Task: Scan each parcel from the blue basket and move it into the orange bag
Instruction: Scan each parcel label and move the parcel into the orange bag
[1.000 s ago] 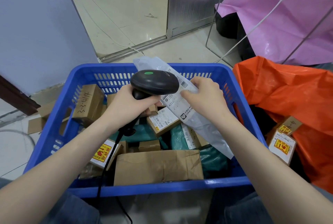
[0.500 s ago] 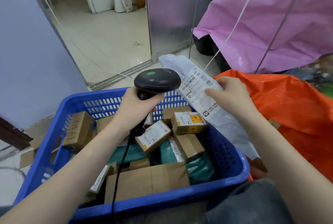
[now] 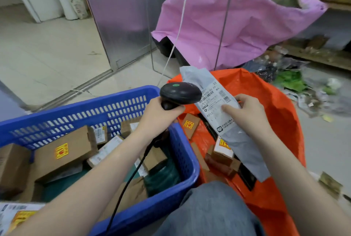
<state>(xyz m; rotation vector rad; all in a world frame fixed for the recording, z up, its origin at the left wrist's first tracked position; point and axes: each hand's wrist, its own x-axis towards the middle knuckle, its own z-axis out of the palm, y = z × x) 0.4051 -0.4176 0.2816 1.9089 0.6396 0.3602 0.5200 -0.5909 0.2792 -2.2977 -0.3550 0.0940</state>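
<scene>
gripping scanner (image 3: 180,93): left hand (image 3: 159,114) | right hand (image 3: 247,114) holds grey parcel (image 3: 233,131), label blurred

Blue slotted basket (image 3: 121,102); orange bag (image 3: 281,121); grey parcel (image 3: 239,140); black scanner (image 3: 180,93).

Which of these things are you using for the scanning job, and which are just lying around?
For the job:
scanner in the left hand
grey parcel in the right hand
blue basket with boxes
orange bag

Just lying about:
pink bag
floor litter
</scene>
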